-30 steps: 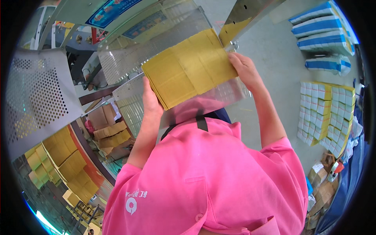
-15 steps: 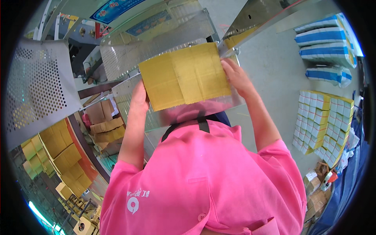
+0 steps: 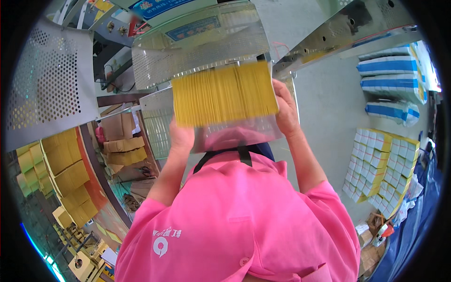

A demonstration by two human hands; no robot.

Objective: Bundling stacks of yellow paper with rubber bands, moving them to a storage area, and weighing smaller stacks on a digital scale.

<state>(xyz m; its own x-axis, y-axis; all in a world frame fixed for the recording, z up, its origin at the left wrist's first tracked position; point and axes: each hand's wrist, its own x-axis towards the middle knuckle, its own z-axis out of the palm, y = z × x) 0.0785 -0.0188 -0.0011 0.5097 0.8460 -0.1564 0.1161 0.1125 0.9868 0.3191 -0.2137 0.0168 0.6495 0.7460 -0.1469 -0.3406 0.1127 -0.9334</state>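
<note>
Both hands hold a thick yellow stack [image 3: 225,96] at its 2 ends, above a shiny metal plate [image 3: 225,135] just in front of the body. Its many thin edges face up in a tight row of near-to-far lines, a little blurred. The left hand [image 3: 182,137] is at the near left corner, the right hand [image 3: 285,109] along the right end, and the stack appears squeezed between the 2 palms. The right fingers curl against the end; the left fingertips are hidden, so I cannot tell how they close. Whether the stack's underside touches the plate is also unclear.

The step in hand looks like handling the stack as 1 block, perhaps to even its edges. The next move would call for level, equal pressure from both sides (a slack end could let the middle sheets slip out).

On the far side stands a clear guard [image 3: 202,54] with a perforated lower part; a metal beam [image 3: 347,35] slants away at the far right.

As for containers, pale bags with blue bands [image 3: 390,83] are piled at the far right; their contents cannot be made out. Nearer on the right stand rows of white-sided bundles [image 3: 369,162] with yellow showing between them. On the left, a bench carries more yellow piles [image 3: 70,176], beside folded brown cardboard [image 3: 123,145].
</note>
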